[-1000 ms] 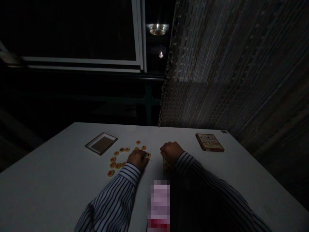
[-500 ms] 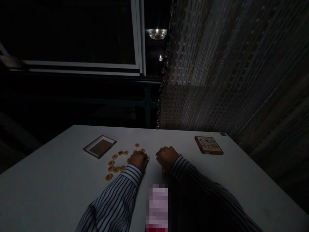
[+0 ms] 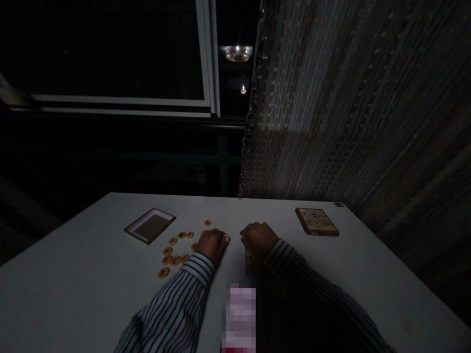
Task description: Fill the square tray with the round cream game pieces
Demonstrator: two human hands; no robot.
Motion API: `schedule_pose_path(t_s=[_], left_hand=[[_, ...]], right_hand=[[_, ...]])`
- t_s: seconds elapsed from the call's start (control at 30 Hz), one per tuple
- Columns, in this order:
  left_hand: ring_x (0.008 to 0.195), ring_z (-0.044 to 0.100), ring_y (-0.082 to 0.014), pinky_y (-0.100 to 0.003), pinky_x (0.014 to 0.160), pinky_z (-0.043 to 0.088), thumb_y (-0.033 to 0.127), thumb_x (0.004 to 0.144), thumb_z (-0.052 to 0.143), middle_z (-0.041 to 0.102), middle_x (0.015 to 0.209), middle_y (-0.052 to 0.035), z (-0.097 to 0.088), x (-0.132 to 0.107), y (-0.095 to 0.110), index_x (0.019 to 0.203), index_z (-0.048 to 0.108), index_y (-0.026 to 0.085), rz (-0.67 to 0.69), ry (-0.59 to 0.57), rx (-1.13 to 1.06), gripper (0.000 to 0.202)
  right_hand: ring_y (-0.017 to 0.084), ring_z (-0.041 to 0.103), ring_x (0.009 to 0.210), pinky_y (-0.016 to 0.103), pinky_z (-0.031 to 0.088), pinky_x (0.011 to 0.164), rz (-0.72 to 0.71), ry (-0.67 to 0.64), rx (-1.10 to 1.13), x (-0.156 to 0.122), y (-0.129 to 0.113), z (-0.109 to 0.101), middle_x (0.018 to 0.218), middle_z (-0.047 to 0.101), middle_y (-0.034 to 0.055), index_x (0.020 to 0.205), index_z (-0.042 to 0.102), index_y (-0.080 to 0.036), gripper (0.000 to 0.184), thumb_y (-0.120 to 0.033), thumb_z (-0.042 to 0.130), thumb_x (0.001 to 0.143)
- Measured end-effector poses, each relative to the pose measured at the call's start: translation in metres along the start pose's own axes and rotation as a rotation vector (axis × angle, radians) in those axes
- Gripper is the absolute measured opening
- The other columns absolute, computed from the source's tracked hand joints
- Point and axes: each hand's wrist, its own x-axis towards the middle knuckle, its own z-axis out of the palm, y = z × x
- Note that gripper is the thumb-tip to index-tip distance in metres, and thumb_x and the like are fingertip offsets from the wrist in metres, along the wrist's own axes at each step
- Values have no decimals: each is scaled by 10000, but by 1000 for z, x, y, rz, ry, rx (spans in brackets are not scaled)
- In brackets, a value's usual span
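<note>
My left hand (image 3: 211, 245) is closed, its fingertips around a round Chinese chess piece (image 3: 225, 239) with a dark character on top. Several more round chess pieces (image 3: 175, 261), most with red characters, lie to the left of this hand, and one red-marked piece (image 3: 207, 223) lies beyond it. Across a small gap, my right hand (image 3: 261, 238) has its fingers curled together; whatever is between them, if anything, is hidden. Below its palm, partly covered, are some pieces in shadow (image 3: 250, 262), perhaps in a container.
An open shallow box tray (image 3: 135, 237) sits at the left of the white table (image 3: 91, 294). Toward the right lies a flat box with printed characters (image 3: 317, 221). A beaded string curtain (image 3: 294, 147) hangs past the far edge, beside a dark window (image 3: 110, 49).
My right hand has shifted slightly to the right, and more of the pieces under it show. The piece at my left fingertips is more visible. The whole view has shifted slightly.
</note>
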Motion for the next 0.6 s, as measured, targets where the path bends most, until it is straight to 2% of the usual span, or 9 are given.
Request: schedule_pose_path(t_s=[0.1,0.23,0.43,0.6], left_hand=[[859,527,-187,-275,771,360,294,732,425,614,892,-73,-7,0,7,917,572,164,-4,38,-89,270],[816,538,-175,-270,734,391,292,725,438,617,882,-49,-15,2,18,922,552,173,18,123,-217,257],[778,539,-165,-279,727,408,277,713,476,614,835,-33,-27,5,38,893,547,176,82,204,-328,219],[763,528,-150,-275,727,406,254,691,520,609,827,-20,-38,9,51,902,549,183,112,267,-350,224]], right_hand=[[187,474,929,322,316,760,38,21,42,-5,3,-5,1008,564,51,1016,531,-229,300,-312,366,780],[165,476,938,293,315,782,55,78,106,-11,8,-9,1011,569,45,1036,520,-224,305,-317,363,792],[136,515,878,258,344,790,52,260,251,-14,17,-9,949,605,31,954,560,-191,270,-291,366,795],[119,550,796,227,386,747,89,352,423,-16,19,-17,860,626,28,931,560,-176,252,-295,399,778]])
